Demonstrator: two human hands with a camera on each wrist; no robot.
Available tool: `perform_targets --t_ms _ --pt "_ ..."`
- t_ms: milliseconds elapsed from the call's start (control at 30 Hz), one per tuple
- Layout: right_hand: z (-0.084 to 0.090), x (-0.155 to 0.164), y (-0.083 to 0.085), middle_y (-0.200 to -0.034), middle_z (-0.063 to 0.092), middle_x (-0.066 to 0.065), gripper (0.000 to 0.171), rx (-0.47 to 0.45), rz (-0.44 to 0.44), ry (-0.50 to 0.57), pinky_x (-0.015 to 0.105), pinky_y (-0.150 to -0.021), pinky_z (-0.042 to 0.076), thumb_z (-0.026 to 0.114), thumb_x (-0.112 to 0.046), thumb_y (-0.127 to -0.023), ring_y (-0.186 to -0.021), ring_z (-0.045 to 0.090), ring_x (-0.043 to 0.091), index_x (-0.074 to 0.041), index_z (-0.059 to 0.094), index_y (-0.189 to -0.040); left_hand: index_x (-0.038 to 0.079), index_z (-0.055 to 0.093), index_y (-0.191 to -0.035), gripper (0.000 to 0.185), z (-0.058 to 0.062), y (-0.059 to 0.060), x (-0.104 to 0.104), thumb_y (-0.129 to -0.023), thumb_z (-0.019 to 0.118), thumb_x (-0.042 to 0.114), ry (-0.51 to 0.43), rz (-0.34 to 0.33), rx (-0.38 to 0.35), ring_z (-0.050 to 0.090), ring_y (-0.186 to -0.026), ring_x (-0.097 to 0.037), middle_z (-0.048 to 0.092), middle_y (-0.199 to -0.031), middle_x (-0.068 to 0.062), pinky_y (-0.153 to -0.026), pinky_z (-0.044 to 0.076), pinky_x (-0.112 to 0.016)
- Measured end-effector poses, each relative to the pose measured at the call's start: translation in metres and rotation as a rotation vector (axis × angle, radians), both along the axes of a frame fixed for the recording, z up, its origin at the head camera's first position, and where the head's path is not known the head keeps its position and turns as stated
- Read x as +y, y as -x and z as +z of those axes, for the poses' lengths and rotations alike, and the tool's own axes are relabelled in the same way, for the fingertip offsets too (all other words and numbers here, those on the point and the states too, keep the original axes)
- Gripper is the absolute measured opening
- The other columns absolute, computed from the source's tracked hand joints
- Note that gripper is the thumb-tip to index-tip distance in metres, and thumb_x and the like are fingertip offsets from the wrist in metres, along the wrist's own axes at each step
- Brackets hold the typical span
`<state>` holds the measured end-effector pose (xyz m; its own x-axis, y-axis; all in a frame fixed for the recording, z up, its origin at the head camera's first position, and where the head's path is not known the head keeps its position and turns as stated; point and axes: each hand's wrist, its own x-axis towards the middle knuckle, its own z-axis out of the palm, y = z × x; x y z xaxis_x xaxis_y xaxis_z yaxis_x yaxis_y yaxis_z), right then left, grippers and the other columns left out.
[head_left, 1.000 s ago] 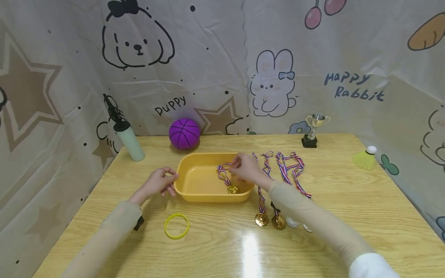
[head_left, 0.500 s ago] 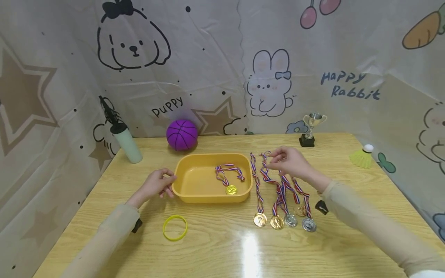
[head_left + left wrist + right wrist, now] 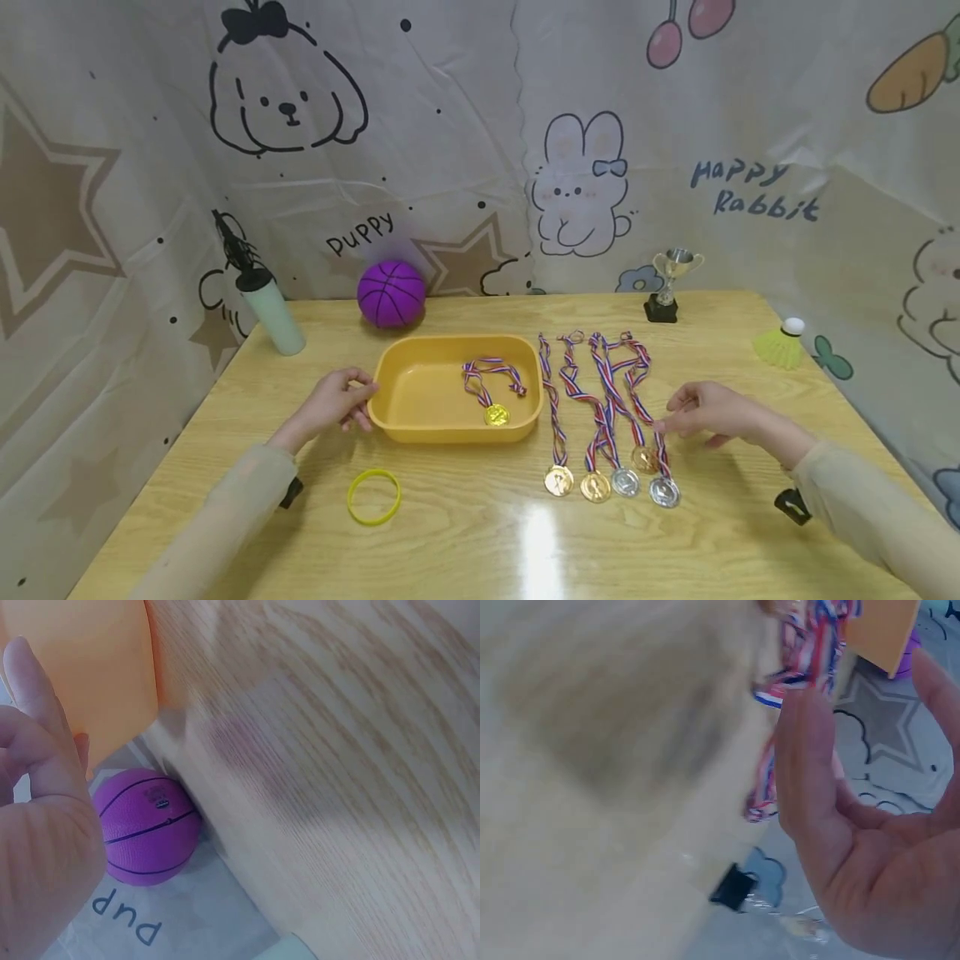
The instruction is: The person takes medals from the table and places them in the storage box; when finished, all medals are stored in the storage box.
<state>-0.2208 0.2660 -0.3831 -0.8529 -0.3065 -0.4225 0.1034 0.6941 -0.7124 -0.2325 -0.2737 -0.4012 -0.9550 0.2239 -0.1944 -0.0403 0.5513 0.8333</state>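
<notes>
My left hand (image 3: pixel 333 402) holds the left rim of a yellow plastic basin (image 3: pixel 453 434), fingertips right at its edge. In the left wrist view its fingers overlap the basin wall (image 3: pixel 112 675). A gold medal (image 3: pixel 497 415) with a striped ribbon lies inside the basin, towards its right end. To the right of the basin, several gold, silver and bronze-coloured medals lie with their ribbons stretched away from me. My right hand (image 3: pixel 723 414) hovers at the rightmost ribbon, just above a silver medal (image 3: pixel 664 492). Its thumb and fingers stand wide apart in the right wrist view, with nothing gripped.
A purple ball (image 3: pixel 392 293) and a pale green hand pump (image 3: pixel 273 315) stand at the back left. At the back right are a small trophy cup (image 3: pixel 667 287) and a yellow shuttlecock (image 3: pixel 782 343). A yellow wristband (image 3: pixel 373 522) lies in front of the basin.
My right hand has let go of the medal's ribbon in the basin and moved right, over the other ribbons, then lower and nearer to the rightmost one. My left hand has stayed at the rim.
</notes>
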Motion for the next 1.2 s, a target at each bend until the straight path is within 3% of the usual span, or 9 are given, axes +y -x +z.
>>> perform_targets --t_ms 167,367,700,1000,1200 --pt "-0.018 0.007 -0.009 -0.092 0.062 0.007 0.048 -0.052 0.005 0.012 0.037 -0.063 0.055 0.072 -0.030 -0.084 -0.083 0.060 0.018 0.004 0.052 -0.111 -0.009 0.048 -0.119 0.034 0.000 -0.002 0.000 -0.101 0.049 0.020 -0.003 0.002 0.007 0.068 -0.056 -0.025 0.064 -0.062 -0.003 -0.041 0.043 -0.021" --pt "-0.032 0.002 -0.018 -0.090 0.059 0.006 0.042 -0.070 -0.060 0.079 0.035 -0.060 0.054 0.073 -0.022 -0.082 -0.080 0.058 0.017 0.005 0.053 -0.108 -0.009 0.048 -0.119 0.035 -0.002 0.000 -0.001 -0.101 0.049 0.021 -0.009 0.001 0.007 0.067 -0.055 -0.023 0.065 -0.062 -0.003 -0.040 0.043 -0.021" --pt "-0.038 -0.007 -0.028 -0.081 0.060 0.001 0.041 -0.011 -0.113 0.061 0.035 -0.059 0.054 0.078 -0.015 -0.078 -0.075 0.056 0.013 0.007 0.055 -0.103 -0.010 0.046 -0.121 0.038 0.000 -0.002 0.000 -0.101 0.050 0.023 -0.012 -0.006 0.004 0.067 -0.055 -0.022 0.066 -0.062 -0.004 -0.040 0.043 -0.022" --pt "-0.042 -0.011 -0.031 -0.072 0.052 -0.003 0.022 -0.004 -0.132 0.056 0.030 -0.054 0.051 0.076 -0.017 -0.080 -0.069 0.049 0.012 -0.003 0.060 -0.086 -0.009 0.046 -0.122 0.039 0.002 -0.003 0.000 -0.101 0.050 0.024 -0.013 -0.002 -0.005 0.067 -0.055 -0.022 0.065 -0.062 -0.003 -0.041 0.042 -0.022" --pt "-0.042 -0.008 -0.030 -0.073 0.054 -0.004 0.021 -0.016 -0.126 0.092 0.029 -0.054 0.051 0.073 -0.018 -0.083 -0.067 0.050 0.011 -0.002 0.062 -0.089 -0.010 0.045 -0.123 0.041 0.002 -0.003 0.000 -0.101 0.049 0.024 -0.017 -0.006 -0.001 0.067 -0.054 -0.021 0.065 -0.063 -0.004 -0.040 0.042 -0.021"
